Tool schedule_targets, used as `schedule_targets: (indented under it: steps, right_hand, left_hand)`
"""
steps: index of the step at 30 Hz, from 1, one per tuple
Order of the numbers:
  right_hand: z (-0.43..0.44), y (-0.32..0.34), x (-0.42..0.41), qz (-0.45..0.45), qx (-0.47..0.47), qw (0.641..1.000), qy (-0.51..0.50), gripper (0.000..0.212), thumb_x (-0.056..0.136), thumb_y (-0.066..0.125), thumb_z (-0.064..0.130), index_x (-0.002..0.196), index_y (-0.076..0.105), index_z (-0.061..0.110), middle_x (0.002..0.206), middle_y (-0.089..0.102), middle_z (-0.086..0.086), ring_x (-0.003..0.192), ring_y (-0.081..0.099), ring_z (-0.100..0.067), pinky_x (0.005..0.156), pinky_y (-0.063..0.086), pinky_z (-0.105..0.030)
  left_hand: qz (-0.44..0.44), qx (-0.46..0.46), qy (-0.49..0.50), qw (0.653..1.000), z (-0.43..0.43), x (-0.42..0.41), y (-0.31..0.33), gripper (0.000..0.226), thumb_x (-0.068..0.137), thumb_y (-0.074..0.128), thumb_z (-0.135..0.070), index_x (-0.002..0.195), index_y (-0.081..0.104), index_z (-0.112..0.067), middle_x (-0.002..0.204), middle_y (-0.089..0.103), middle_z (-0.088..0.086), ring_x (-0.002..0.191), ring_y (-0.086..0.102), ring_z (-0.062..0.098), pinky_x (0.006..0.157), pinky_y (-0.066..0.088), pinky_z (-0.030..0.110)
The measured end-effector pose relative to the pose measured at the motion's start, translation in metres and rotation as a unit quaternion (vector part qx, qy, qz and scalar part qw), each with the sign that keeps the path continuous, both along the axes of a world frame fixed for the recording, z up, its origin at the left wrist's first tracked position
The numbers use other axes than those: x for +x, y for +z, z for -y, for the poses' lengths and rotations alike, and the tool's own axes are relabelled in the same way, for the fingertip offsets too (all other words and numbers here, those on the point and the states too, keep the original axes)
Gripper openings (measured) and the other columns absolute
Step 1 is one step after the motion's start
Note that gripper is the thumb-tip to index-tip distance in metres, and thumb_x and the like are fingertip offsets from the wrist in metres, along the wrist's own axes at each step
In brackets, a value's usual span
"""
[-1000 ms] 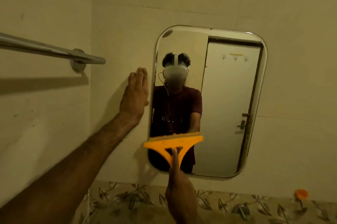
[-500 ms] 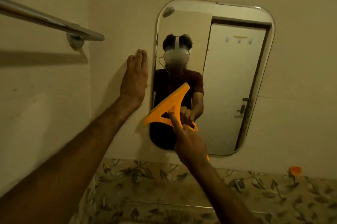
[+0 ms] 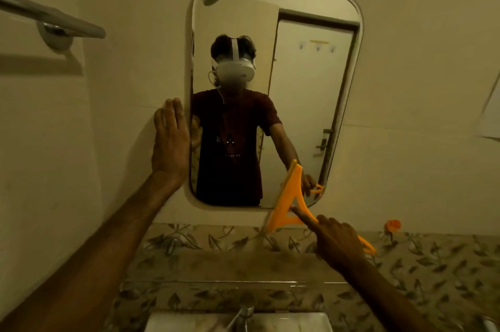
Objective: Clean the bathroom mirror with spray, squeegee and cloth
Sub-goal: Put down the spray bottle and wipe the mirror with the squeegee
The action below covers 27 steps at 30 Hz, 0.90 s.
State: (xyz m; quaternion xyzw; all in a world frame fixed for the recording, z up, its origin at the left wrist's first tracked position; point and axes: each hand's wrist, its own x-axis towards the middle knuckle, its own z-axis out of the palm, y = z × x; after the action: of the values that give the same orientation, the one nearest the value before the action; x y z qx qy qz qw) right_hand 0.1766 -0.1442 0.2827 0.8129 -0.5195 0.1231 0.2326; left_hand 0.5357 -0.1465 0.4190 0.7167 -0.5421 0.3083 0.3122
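Your right hand point(image 3: 339, 243) fingers pinch the squeegee point(image 3: 290, 198) at the mirror point(image 3: 311, 88) corner, left hand point(image 3: 170, 142) spread flat; it may slip off and streak.

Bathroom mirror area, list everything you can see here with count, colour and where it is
mirror: one, rounded corners, on the wall, centre
squeegee: one, orange, blade at the mirror's lower right corner
towel bar: one, silver, left wall
tap: one, metal, bottom centre
basin: one, white, bottom edge
tile border: leaf pattern, below the mirror
orange object: one, on the wall at right, cannot tell what
left hand: flat on the wall beside the mirror
right hand: holding the squeegee handle
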Motion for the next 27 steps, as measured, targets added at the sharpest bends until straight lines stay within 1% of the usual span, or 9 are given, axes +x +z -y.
schedule_targets:
  steps: [6,10,13,14,18,20,23,25,27]
  right_hand:
    - [0.006,-0.001,-0.068,-0.009,0.031,0.997,-0.067,0.106,0.091,0.055,0.022,0.142,-0.031,0.056,0.102,0.062,0.002,0.080,0.064,-0.022,0.054,0.036,-0.032]
    - [-0.008,0.014,-0.088,0.003,0.012,0.995,-0.098,0.093,0.091,0.053,0.018,0.152,-0.010,0.048,0.097,0.062,-0.002,0.071,0.062,-0.025,0.046,0.043,-0.033]
    - [-0.021,0.025,-0.094,0.021,-0.004,0.993,-0.113,0.094,0.083,0.064,0.009,0.154,0.011,0.041,0.082,0.063,-0.003,0.053,0.054,-0.023,0.038,0.014,-0.025]
    - [-0.025,0.029,-0.095,0.017,-0.005,0.993,-0.114,0.093,0.083,0.064,0.009,0.155,0.014,0.041,0.082,0.063,-0.002,0.053,0.053,-0.022,0.039,0.012,-0.024]
    - [-0.041,0.036,-0.095,0.014,-0.011,0.995,-0.097,0.091,0.089,0.059,0.011,0.154,0.005,0.044,0.087,0.063,-0.002,0.060,0.055,-0.022,0.042,0.029,-0.028]
    - [-0.052,0.039,-0.092,0.026,-0.013,0.997,-0.075,0.091,0.093,0.057,0.013,0.154,-0.001,0.047,0.088,0.063,-0.001,0.060,0.055,-0.021,0.042,0.029,-0.029]
    - [-0.070,0.046,-0.089,0.040,-0.016,0.999,0.004,0.095,0.091,0.062,0.013,0.157,0.000,0.043,0.083,0.062,0.004,0.057,0.051,-0.016,0.040,0.034,-0.031]
    - [-0.083,0.051,-0.087,0.035,-0.038,0.997,0.051,0.095,0.089,0.067,0.017,0.159,0.006,0.037,0.077,0.059,0.008,0.055,0.041,-0.007,0.041,0.030,-0.025]
    - [-0.094,0.055,-0.088,0.031,-0.056,0.995,0.078,0.094,0.088,0.069,0.020,0.159,0.009,0.034,0.074,0.059,0.010,0.055,0.039,-0.005,0.041,0.032,-0.024]
  left_hand:
    - [-0.040,0.003,-0.028,0.999,0.001,-0.003,-0.001,0.080,0.090,0.051,0.015,0.157,0.009,0.003,0.161,0.017,0.027,0.147,0.022,0.046,0.115,0.039,0.051]
    - [-0.063,-0.010,-0.060,0.996,-0.011,-0.007,0.002,0.077,0.088,0.055,0.013,0.155,0.018,0.004,0.157,0.023,0.027,0.144,0.025,0.045,0.111,0.042,0.053]
    - [-0.068,-0.028,-0.098,0.992,-0.020,-0.018,0.000,0.082,0.081,0.063,0.012,0.152,0.024,0.004,0.151,0.029,0.026,0.141,0.029,0.042,0.108,0.046,0.051]
    - [-0.068,-0.031,-0.113,0.991,-0.021,-0.024,-0.001,0.083,0.081,0.064,0.011,0.153,0.024,0.004,0.152,0.029,0.025,0.142,0.029,0.041,0.109,0.046,0.050]
    - [-0.050,-0.039,-0.165,0.984,-0.024,-0.060,0.004,0.079,0.087,0.066,0.002,0.154,0.025,-0.001,0.154,0.030,0.021,0.142,0.034,0.038,0.109,0.046,0.047]
    - [-0.043,-0.047,-0.216,0.974,-0.025,-0.084,0.009,0.069,0.091,0.067,-0.005,0.151,0.034,-0.005,0.151,0.037,0.016,0.136,0.043,0.033,0.103,0.051,0.041]
    - [-0.131,-0.018,-0.380,0.915,-0.027,-0.129,0.016,0.037,0.098,0.061,-0.018,0.134,0.057,-0.011,0.137,0.054,0.007,0.117,0.058,0.017,0.087,0.055,0.023]
    - [-0.248,0.096,-0.486,0.832,-0.031,-0.159,0.020,0.033,0.100,0.055,-0.028,0.130,0.062,-0.014,0.127,0.061,0.003,0.105,0.062,0.012,0.076,0.057,0.022]
    - [-0.299,0.185,-0.561,0.750,-0.036,-0.187,0.023,0.032,0.100,0.052,-0.034,0.125,0.064,-0.017,0.113,0.066,0.000,0.097,0.066,0.014,0.073,0.060,0.030]
